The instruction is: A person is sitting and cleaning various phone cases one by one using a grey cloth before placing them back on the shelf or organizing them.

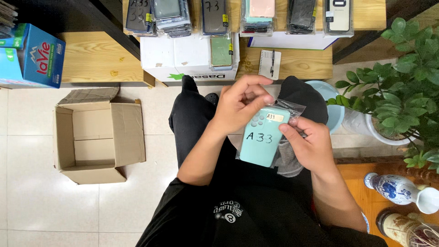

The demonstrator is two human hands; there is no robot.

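Observation:
A mint-green phone case in a clear plastic sleeve (pixel 262 139) is held above my lap, with handwriting and a small yellow sticker on it. My left hand (pixel 240 103) pinches the sleeve's top edge with thumb and fingers. My right hand (pixel 308 142) grips its right side, thumb lying on the front. I sit in black clothes, knees apart.
An empty open cardboard box (pixel 98 135) sits on the tiled floor at left. Ahead, a wooden shelf (pixel 98 57) carries a white box (pixel 187 57), several bagged phone cases (pixel 171 16), a notepad with pen (pixel 270 64) and a blue carton (pixel 34 55). A potted plant (pixel 402 91) and ceramic vases (pixel 398 190) stand at right.

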